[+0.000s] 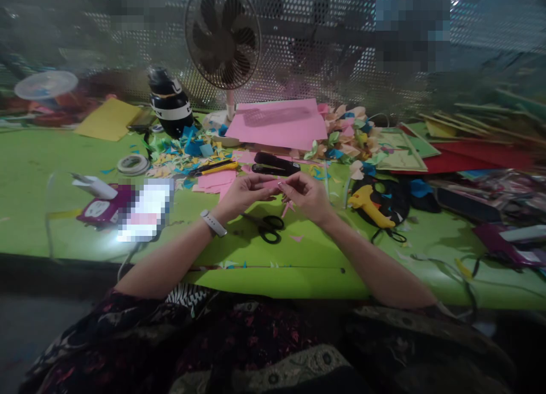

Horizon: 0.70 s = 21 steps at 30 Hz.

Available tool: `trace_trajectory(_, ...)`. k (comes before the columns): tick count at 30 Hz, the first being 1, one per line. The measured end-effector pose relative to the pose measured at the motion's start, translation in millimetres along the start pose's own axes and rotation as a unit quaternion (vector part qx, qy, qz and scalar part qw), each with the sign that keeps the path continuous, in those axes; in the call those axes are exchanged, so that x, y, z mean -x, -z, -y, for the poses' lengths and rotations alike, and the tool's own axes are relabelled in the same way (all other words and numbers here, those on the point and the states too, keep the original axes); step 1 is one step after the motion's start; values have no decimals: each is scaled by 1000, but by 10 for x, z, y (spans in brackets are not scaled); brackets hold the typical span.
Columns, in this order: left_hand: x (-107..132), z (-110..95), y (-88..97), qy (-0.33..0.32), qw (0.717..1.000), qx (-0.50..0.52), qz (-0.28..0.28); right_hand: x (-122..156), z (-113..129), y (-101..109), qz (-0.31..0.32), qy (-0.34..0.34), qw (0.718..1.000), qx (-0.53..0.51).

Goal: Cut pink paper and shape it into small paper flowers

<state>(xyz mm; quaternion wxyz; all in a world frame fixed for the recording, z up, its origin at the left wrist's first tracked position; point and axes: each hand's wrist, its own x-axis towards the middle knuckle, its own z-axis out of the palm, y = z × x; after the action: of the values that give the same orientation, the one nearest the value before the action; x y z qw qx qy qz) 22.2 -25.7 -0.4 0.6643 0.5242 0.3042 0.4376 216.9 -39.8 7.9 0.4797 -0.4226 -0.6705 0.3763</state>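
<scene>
Between my hands, above the green tabletop, is a small piece of pink paper [269, 184]. My left hand [245, 196] pinches it from the left, a white watch band on that wrist. From the other side my right hand [306, 195] grips it with thumb and forefinger. Black-handled scissors [271, 229] lie just below, their blades pointing left. A black stapler [276, 164] rests right behind my fingers. Pink paper squares [216, 181] are stacked to the left, under a yellow cutter [219, 166]. Small pink scraps [296, 237] lie near the scissors.
A fan [222, 38] and a dark bottle [170, 107] stand at the back. Large pink sheets [277, 123] lie before a heap of folded paper pieces [350, 129]. A lit phone [149, 209] and tape roll [133, 164] are left; a yellow glue gun [370, 205] is right.
</scene>
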Motion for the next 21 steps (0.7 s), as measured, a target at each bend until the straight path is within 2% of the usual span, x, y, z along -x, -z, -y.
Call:
trace_trajectory(9, 1, -8, -22, 2, 1000, 5, -14, 7, 16, -8, 9, -10, 1000, -5)
trace_trajectory(13, -2, -6, -22, -6, 1000, 5, -16, 1, 28, 24, -8, -18, 1000, 22)
trace_trajectory(17, -3, -13, -21, 1, 1000, 7, -8, -9, 39, 48, 20, -39, 998, 39)
trace_trajectory(21, 4, -21, -27, 7, 1000, -6, -5, -12, 10, 29, 21, 3, 997, 79)
